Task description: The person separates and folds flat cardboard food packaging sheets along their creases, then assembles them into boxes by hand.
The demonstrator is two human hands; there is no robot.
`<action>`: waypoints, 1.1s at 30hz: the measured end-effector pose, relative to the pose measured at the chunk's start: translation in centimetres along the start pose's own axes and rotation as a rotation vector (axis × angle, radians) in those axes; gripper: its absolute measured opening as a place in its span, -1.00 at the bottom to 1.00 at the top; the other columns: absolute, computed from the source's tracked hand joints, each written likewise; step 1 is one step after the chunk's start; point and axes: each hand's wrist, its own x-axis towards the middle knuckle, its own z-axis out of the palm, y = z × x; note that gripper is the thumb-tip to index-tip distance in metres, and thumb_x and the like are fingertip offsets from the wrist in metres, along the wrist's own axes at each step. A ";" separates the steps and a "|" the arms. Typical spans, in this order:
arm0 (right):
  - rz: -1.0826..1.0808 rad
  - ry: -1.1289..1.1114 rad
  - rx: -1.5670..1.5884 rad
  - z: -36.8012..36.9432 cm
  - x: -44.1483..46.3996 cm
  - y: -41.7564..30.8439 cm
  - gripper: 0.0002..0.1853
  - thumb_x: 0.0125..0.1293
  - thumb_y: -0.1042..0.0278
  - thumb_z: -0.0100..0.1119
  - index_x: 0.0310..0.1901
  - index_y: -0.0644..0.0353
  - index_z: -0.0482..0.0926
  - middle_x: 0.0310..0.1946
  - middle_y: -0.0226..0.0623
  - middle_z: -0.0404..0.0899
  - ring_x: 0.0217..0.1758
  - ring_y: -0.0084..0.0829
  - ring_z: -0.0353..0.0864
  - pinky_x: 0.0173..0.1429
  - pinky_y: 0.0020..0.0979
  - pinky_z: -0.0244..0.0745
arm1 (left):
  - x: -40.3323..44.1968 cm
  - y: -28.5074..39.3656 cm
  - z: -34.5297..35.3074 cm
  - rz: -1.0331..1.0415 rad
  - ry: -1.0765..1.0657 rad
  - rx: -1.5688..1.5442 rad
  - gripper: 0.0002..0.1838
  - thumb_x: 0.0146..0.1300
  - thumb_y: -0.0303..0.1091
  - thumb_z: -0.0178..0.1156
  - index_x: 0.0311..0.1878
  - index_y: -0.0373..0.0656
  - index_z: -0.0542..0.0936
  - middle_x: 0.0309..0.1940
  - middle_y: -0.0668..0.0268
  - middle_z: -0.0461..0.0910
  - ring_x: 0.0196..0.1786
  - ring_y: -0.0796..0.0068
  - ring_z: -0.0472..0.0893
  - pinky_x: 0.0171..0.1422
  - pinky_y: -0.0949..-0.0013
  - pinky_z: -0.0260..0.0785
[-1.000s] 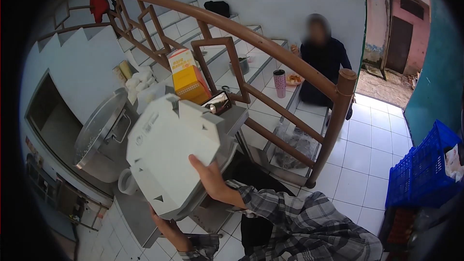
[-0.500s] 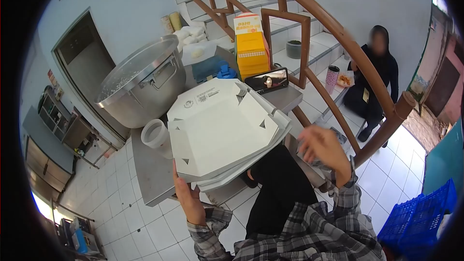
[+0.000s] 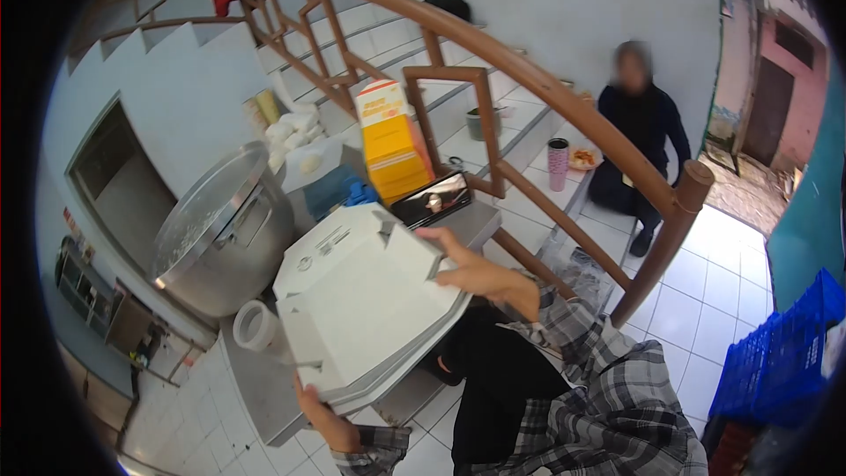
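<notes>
A stack of white cardboard boxes (image 3: 361, 308) lies on the metal table, the top one open with folded corner flaps and dark slots. Its far flap bears small printed marks. My left hand (image 3: 324, 416) holds the near left corner, thumb along the side and the other fingers partly hidden beneath. At the right edge, my right hand (image 3: 476, 273) grips the top box's side with thumb and fingers. A clear plastic tub (image 3: 256, 328) stands just left of the stack. Behind the boxes, a phone (image 3: 432, 201) leans on its long side.
A large metal pot (image 3: 220, 238) stands at the left. Yellow cartons (image 3: 392, 150) and a blue object (image 3: 359, 193) sit behind the boxes. A brown railing (image 3: 546, 79) runs past the stairs. Someone (image 3: 639, 132) sits beyond it, near a pink tumbler (image 3: 558, 165). Blue crates (image 3: 775, 353) stand right.
My right hand has come in from the right and taken hold of the top box's right edge. My left hand stays at the near left corner. The camera view has turned right.
</notes>
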 end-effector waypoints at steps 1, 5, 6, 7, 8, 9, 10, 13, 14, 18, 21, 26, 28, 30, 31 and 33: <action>-0.068 -0.019 -0.022 0.2 0.0 0.1 -0.18 0.13 0.59 0.05 0.46 -0.01 0.02 0.31 -0.13 0.17 0.43 -0.31 0.13 0.44 -0.32 0.09 | -0.2 0.4 0.7 0.052 -0.012 0.010 -0.41 0.39 -0.14 -0.20 0.36 -0.35 0.27 0.23 0.05 0.40 0.27 0.18 0.41 0.38 0.21 0.22; -0.158 -0.096 -0.007 0.1 -1.0 -1.1 -0.19 0.13 0.68 -0.03 0.45 0.05 0.04 0.31 -0.15 0.16 0.43 -0.36 0.11 0.46 -0.35 0.04 | -0.8 1.8 1.3 0.123 0.014 0.114 -0.35 0.36 -0.07 -0.17 0.41 -0.29 0.23 0.29 0.03 0.34 0.32 0.12 0.40 0.35 0.16 0.30; -0.179 -0.122 0.000 0.0 -1.3 -1.4 -0.19 0.13 0.68 -0.03 0.45 0.06 0.04 0.32 -0.16 0.16 0.43 -0.36 0.11 0.47 -0.35 0.03 | -1.3 2.6 2.0 0.145 0.039 0.115 -0.33 0.34 -0.04 -0.16 0.41 -0.28 0.22 0.30 0.01 0.32 0.32 0.11 0.39 0.35 0.15 0.31; -0.225 -0.100 -0.020 0.1 -1.7 -2.0 -0.21 0.12 0.68 -0.02 0.44 0.09 0.08 0.32 -0.18 0.16 0.44 -0.37 0.10 0.49 -0.34 -0.01 | -1.8 3.3 2.7 0.167 0.067 0.118 -0.31 0.32 -0.01 -0.15 0.42 -0.27 0.21 0.32 -0.01 0.30 0.32 0.09 0.39 0.34 0.13 0.31; -0.249 -0.093 -0.018 0.0 -2.2 -2.6 -0.21 0.12 0.67 -0.01 0.44 0.09 0.09 0.33 -0.19 0.16 0.44 -0.37 0.10 0.50 -0.34 -0.02 | -2.3 3.8 3.1 0.188 0.096 0.124 -0.28 0.31 0.02 -0.14 0.42 -0.26 0.20 0.33 -0.02 0.28 0.32 0.07 0.39 0.34 0.12 0.31; -0.273 -0.085 -0.014 -0.2 -2.7 -3.2 -0.21 0.12 0.67 0.00 0.44 0.09 0.10 0.33 -0.19 0.15 0.45 -0.38 0.10 0.51 -0.34 -0.03 | -2.8 4.1 3.4 0.161 0.082 0.041 -0.24 0.28 0.06 -0.11 0.44 -0.23 0.18 0.34 -0.06 0.25 0.33 0.03 0.37 0.36 0.08 0.30; -0.296 -0.080 -0.012 -0.4 -3.1 -3.6 -0.21 0.11 0.66 0.01 0.44 0.10 0.11 0.34 -0.20 0.15 0.45 -0.38 0.09 0.52 -0.34 -0.04 | -2.7 3.0 1.9 0.239 0.097 0.090 -0.26 0.24 0.05 0.04 0.38 -0.24 0.26 0.26 -0.07 0.34 0.25 0.00 0.42 0.32 0.07 0.31; -0.383 -0.034 -0.023 -1.1 -4.1 -3.9 -0.22 0.09 0.62 0.00 0.42 0.08 0.13 0.28 -0.20 0.21 0.40 -0.34 0.17 0.49 -0.33 0.00 | -3.9 4.5 3.7 0.242 0.058 0.047 -0.27 0.32 0.03 -0.17 0.43 -0.29 0.18 0.33 -0.05 0.26 0.34 0.04 0.35 0.37 0.08 0.28; -0.412 0.017 -0.116 -1.8 -4.2 -3.5 -0.24 0.11 0.54 0.05 0.42 0.11 0.14 0.29 -0.22 0.20 0.41 -0.34 0.15 0.51 -0.32 -0.04 | -3.8 3.9 4.3 0.282 0.021 0.059 -0.29 0.31 -0.03 -0.18 0.41 -0.32 0.19 0.32 -0.03 0.28 0.33 0.06 0.36 0.40 0.08 0.25; -0.238 0.108 0.028 -1.7 -4.6 -2.8 -0.26 0.14 0.36 0.19 0.39 0.18 0.20 0.26 -0.23 0.30 0.36 -0.38 0.25 0.44 -0.37 0.10 | -1.8 0.4 3.1 0.390 0.001 0.275 -0.25 0.27 -0.01 -0.07 0.34 -0.48 0.24 0.30 -0.01 0.31 0.37 0.15 0.29 0.48 0.17 0.05; -0.225 0.183 0.009 -1.0 -4.6 -1.8 -0.28 0.09 0.48 0.10 0.37 0.20 0.24 0.19 -0.32 0.34 0.20 -0.47 0.34 0.34 -0.42 0.20 | -0.9 -0.5 3.4 0.333 -0.110 0.064 -0.19 0.19 0.02 0.04 0.37 -0.43 0.23 0.31 -0.04 0.31 0.40 0.18 0.29 0.48 0.21 0.05; -0.252 0.214 -0.041 -1.2 -4.9 -1.2 -0.32 0.03 0.51 0.07 0.30 0.21 0.30 0.16 -0.31 0.35 0.21 -0.39 0.35 0.36 -0.38 0.18 | -1.3 0.2 4.2 0.250 -0.140 0.050 -0.13 0.13 0.07 0.08 0.37 -0.41 0.21 0.29 0.00 0.29 0.39 0.20 0.28 0.48 0.19 0.05; -0.260 0.225 -0.043 -1.4 -5.2 -1.2 -0.33 0.03 0.51 0.08 0.29 0.20 0.30 0.15 -0.28 0.35 0.22 -0.38 0.35 0.36 -0.36 0.17 | -1.8 0.7 4.5 0.209 -0.136 0.030 -0.09 0.10 0.11 0.10 0.39 -0.38 0.19 0.30 0.02 0.28 0.40 0.20 0.27 0.48 0.18 0.05; -0.281 0.231 -0.048 -1.8 -5.5 -1.1 -0.33 0.04 0.50 0.09 0.29 0.19 0.29 0.14 -0.24 0.37 0.23 -0.36 0.36 0.36 -0.34 0.18 | -2.4 1.1 4.3 0.192 -0.170 0.056 -0.02 0.07 0.20 0.13 0.42 -0.33 0.15 0.33 0.05 0.24 0.41 0.19 0.25 0.48 0.17 0.05; -0.282 0.239 0.000 -2.0 -5.9 -1.0 -0.32 0.04 0.50 0.10 0.30 0.19 0.27 0.13 -0.22 0.38 0.21 -0.36 0.38 0.35 -0.34 0.21 | -2.8 1.3 4.1 0.184 -0.189 0.070 0.02 0.05 0.24 0.15 0.43 -0.30 0.12 0.34 0.07 0.22 0.41 0.19 0.24 0.49 0.16 0.05; -0.285 0.259 0.099 -2.7 -7.0 -0.9 -0.30 0.04 0.50 0.14 0.31 0.17 0.24 0.11 -0.18 0.40 0.18 -0.35 0.43 0.31 -0.34 0.27 | -3.8 1.8 4.7 0.191 -0.280 -0.077 0.03 0.09 0.32 0.16 0.42 -0.27 0.13 0.39 0.08 0.18 0.40 0.20 0.25 0.49 0.14 0.03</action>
